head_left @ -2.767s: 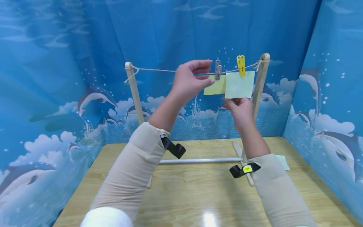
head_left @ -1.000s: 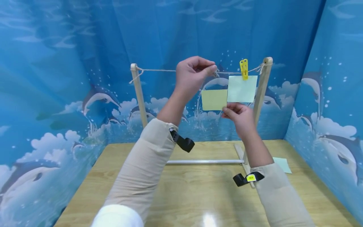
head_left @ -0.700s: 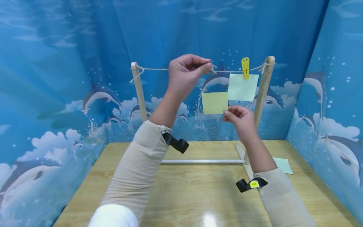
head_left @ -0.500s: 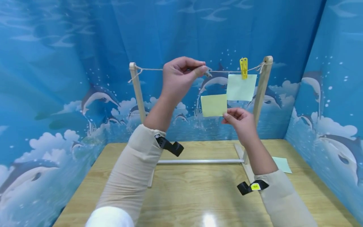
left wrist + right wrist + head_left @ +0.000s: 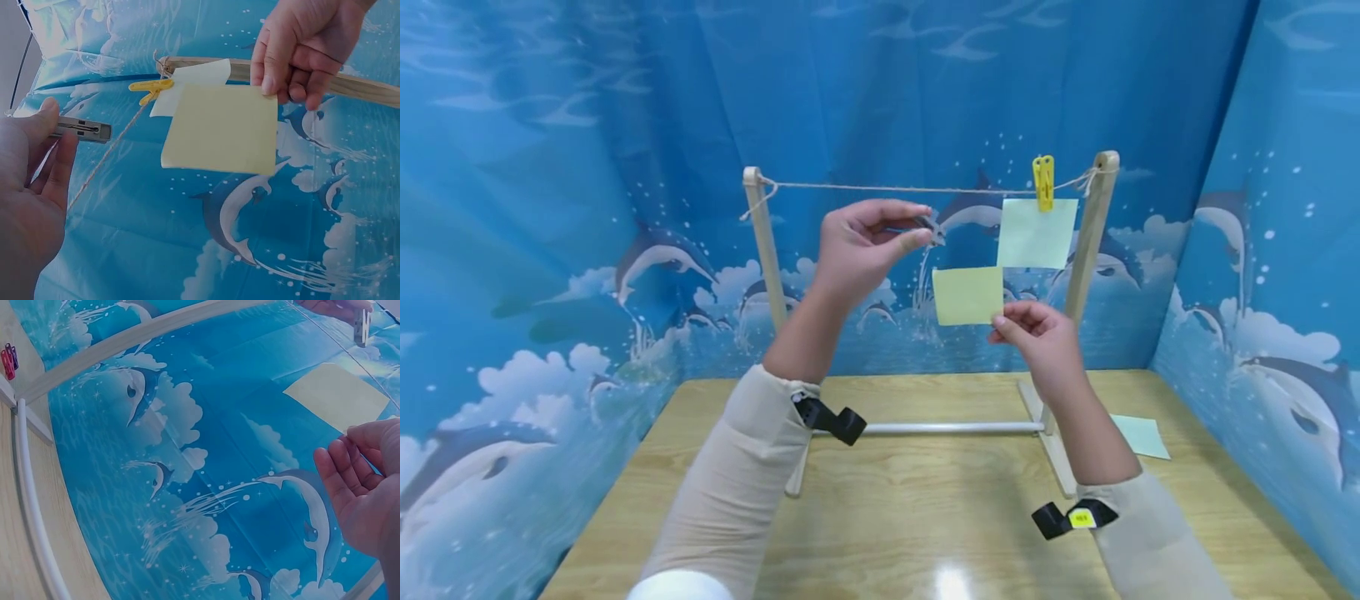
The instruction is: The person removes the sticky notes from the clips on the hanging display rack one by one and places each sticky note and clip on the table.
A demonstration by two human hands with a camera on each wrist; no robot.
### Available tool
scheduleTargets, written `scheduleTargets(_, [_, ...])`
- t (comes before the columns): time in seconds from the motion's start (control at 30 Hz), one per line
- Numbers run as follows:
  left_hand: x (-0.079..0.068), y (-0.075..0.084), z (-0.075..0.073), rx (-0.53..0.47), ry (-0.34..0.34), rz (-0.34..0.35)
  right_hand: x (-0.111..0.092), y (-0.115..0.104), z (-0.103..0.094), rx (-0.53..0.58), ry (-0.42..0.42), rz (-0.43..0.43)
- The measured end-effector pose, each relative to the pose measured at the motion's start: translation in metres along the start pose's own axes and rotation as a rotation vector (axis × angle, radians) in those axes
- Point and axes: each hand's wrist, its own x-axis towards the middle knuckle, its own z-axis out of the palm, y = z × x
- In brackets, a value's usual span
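Thumb and fingers of my left hand point(image 5: 868, 250) pinch a grey clothespin point(image 5: 934, 229), just below the string point(image 5: 865, 187) in the head view. In the left wrist view the clothespin point(image 5: 94, 130) points toward the string. My right hand point(image 5: 1041, 346) pinches a yellow paper note point(image 5: 968, 296) by its lower right corner, below the string. A pale green note point(image 5: 1037, 237) hangs near the right post, under a yellow clothespin point(image 5: 1043, 183) clipped on the string.
Two wooden posts, left point(image 5: 763, 242) and right point(image 5: 1090, 242), carry the string, with a white rod point(image 5: 947, 428) between their feet. Another pale green note point(image 5: 1141, 437) lies on the table point(image 5: 887, 517) at right. The right wrist view shows a red clothespin point(image 5: 7, 362) beside a purple one point(image 5: 13, 355).
The grey clothespin has come off the string and moved left and down in my left hand. The yellow note, earlier hanging under it, has been lowered by my right hand.
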Motion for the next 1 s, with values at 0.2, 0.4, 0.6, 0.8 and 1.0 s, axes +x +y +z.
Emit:
scheduleTargets(0.2, [-0.014,-0.008,-0.007,-0.023,-0.004,-0.05,-0.008,0.002,-0.003,-0.009,0.009,-0.007])
scheduleTargets(0.4, [-0.029,-0.012,-0.023,-0.065,0.036,-0.1,-0.016,0.005,-0.007,-0.035,0.018,-0.059])
scheduleTargets(0.6, [-0.044,-0.014,-0.035,-0.087,0.048,-0.142,-0.023,0.008,-0.015,0.007,0.039,-0.091])
scheduleTargets(0.8, [-0.062,-0.017,-0.041,-0.126,0.021,-0.15,-0.03,0.01,-0.023,0.034,0.063,-0.12])
scheduleTargets(1.0, [-0.083,-0.017,-0.048,-0.114,0.023,-0.152,-0.039,0.012,-0.033,0.052,0.096,-0.124])
